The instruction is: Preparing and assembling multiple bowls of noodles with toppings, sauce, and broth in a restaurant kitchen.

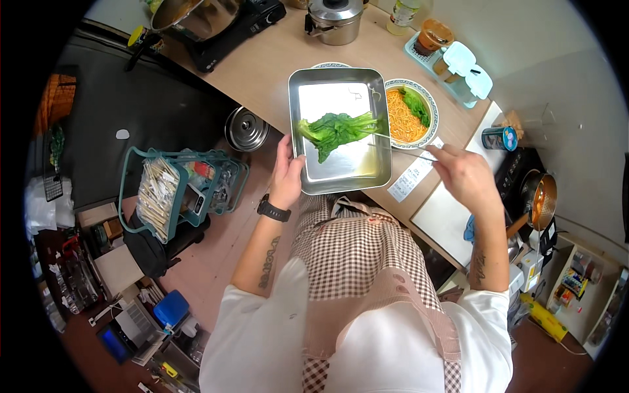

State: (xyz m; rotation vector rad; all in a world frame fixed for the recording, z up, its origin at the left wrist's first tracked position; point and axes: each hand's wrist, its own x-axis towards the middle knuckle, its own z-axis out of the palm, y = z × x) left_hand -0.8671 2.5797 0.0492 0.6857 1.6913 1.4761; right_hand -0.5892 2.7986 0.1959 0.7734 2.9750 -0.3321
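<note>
My left hand [286, 174] grips the near left edge of a rectangular metal tray [341, 169], thumb over the rim, holding it above the table's front edge. Across the tray lies a bunch of cooked leafy greens [337, 133]. My right hand [464, 175] is closed on a pair of thin metal chopsticks [407, 150], whose tips reach the stem end of the greens. Just right of the tray, a patterned bowl [433, 110] holds orange noodles [403, 122] with greens at one side. Behind the tray, another patterned bowl [331, 65] shows only its rim.
A lidded pot [335, 26] and a portable stove [246, 33] with a large pot [196, 18] stand at the back. A blue rack [426, 60] of containers sits back right. A paper slip [411, 181] lies near the bowl. A frying pan [542, 200] is far right.
</note>
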